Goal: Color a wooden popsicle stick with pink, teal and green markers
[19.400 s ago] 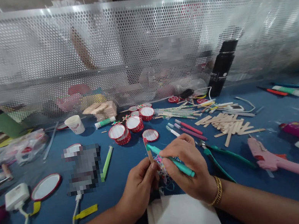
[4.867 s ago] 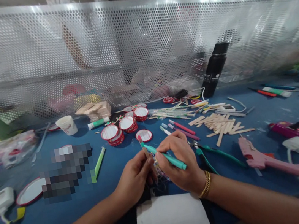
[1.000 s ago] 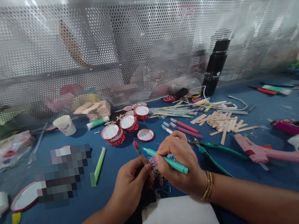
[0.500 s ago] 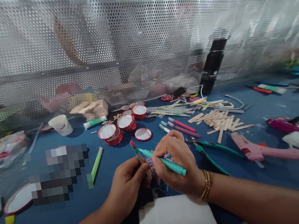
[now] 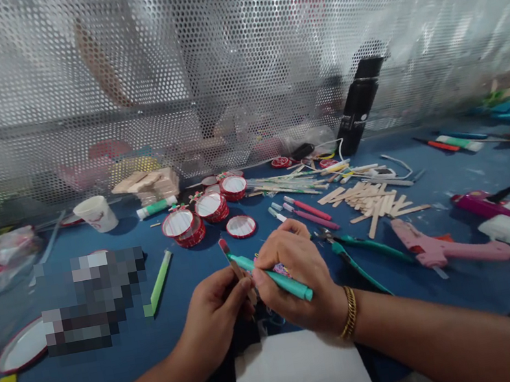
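Observation:
My left hand [image 5: 215, 307] pinches a craft stick [image 5: 234, 265] that stands tilted, its upper end coloured red with a green band below. In my right hand [image 5: 300, 265] is a teal felt-tip marker [image 5: 293, 287], held like a pen. The marker's tip rests at or very near the green band; I cannot tell if they touch. Behind my fingers, a multicoloured stringy bundle [image 5: 282, 270] is mostly hidden. Folded white cloth or paper [image 5: 316, 368] lies just below my hands.
Red-rimmed round pieces [image 5: 182, 223], several pens [image 5: 311, 214] and loose craft sticks [image 5: 375, 199] lie beyond my hands. To the right are teal-handled pliers [image 5: 374, 249] and a pink glue gun [image 5: 447, 246]. A paper cup [image 5: 96, 214] and black bottle [image 5: 363, 106] stand near the perforated metal screen [image 5: 235, 76].
The marker and my right hand have shifted slightly left along the stick's coloured end. Both hands keep their holds. The whole view has moved a little.

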`<state>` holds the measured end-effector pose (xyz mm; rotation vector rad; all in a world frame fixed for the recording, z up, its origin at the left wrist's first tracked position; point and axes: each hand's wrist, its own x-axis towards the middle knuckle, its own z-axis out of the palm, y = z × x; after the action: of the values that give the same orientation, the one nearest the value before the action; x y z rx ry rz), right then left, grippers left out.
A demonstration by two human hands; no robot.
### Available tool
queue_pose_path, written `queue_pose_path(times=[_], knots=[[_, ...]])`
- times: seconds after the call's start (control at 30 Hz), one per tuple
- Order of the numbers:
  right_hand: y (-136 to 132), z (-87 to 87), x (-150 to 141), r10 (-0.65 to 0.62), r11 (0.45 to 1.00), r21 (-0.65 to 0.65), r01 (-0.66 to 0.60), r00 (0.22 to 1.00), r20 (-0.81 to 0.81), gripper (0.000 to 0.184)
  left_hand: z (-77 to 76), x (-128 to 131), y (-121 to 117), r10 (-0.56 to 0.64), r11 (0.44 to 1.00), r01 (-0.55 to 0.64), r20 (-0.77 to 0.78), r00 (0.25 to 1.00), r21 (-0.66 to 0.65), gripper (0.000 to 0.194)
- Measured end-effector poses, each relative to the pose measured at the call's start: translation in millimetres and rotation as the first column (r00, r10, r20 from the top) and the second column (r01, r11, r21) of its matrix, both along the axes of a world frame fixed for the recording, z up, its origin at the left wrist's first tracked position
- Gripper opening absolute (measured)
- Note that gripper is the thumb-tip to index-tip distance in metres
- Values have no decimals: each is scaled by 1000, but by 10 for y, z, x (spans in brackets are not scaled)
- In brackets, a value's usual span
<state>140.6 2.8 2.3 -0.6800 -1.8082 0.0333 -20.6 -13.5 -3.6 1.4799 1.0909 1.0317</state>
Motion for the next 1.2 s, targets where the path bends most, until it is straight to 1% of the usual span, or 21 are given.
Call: queue_pose_path(times=[0.13,0.23,0.33,0.5,0.73,1.03,1.2], knots=[[2,-1,13,-21,1000,-20,21,1000,15,13,1,4,-8,11,1000,-11,-9,1000,-7,36],[8,-10,31,-39,999,-10,39,999,-3,14,4,10,-15,22,1000,-22,3,1000,-17,35],[3,-13,31,-22,1000,11,22,1000,-8,14,-2,15,-16,11,1000,-11,24,1000,-20,38],[-17,-5,-8,5,1000,4,-5,1000,1,12,-18,15,-10,2,1000,0,43,999,-29,39],[-14,-6,-26,2,1000,-5,-2,1000,10,12,7,8,-33,1,1000,-1,34,999,-15,38],[-15,11,16,-45,999,5,45,999,-7,12,-25,4,-8,13,1000,-13,14,1000,-20,36],[-23,14,2,-5,1000,13,6,1000,-5,12,9,14,-21,0,1000,1,19,1000,-8,37]])
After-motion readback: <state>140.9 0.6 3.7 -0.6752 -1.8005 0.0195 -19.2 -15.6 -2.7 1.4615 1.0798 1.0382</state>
